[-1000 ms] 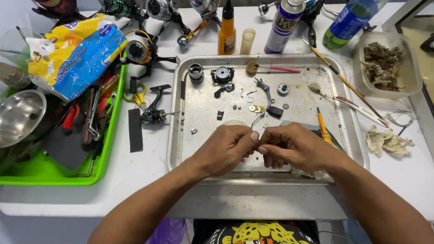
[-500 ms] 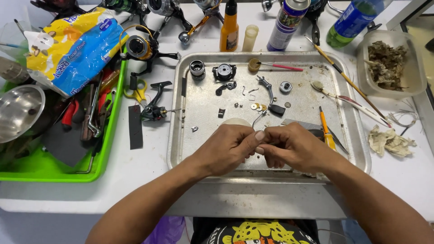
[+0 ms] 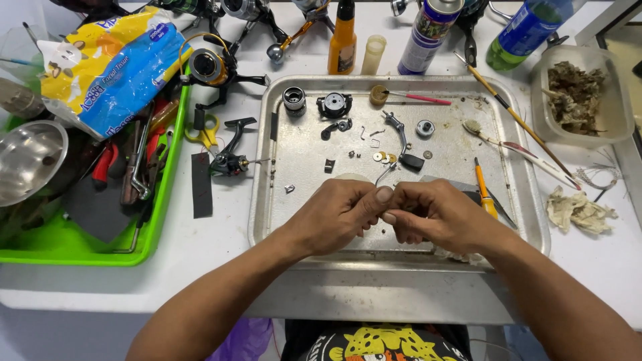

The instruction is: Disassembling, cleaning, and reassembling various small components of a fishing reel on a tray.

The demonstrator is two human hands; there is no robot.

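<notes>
Over the near half of a metal tray, my left hand and my right hand meet fingertip to fingertip. Both pinch a bent wire bail arm that rises from between the fingers toward the tray's middle. Scattered on the tray are small reel parts: a black spool, a black round housing, a small bearing, washers and a black block. An orange-handled tool lies just right of my right hand.
A green bin of hand tools, a steel bowl and a yellow-blue tissue pack stand at left. Fishing reels, an orange bottle, a spray can and a green bottle line the back. Brushes, a plastic tub, a rag lie right.
The hands stay joined over the tray with only small finger shifts on the wire part. The view has tilted slightly.
</notes>
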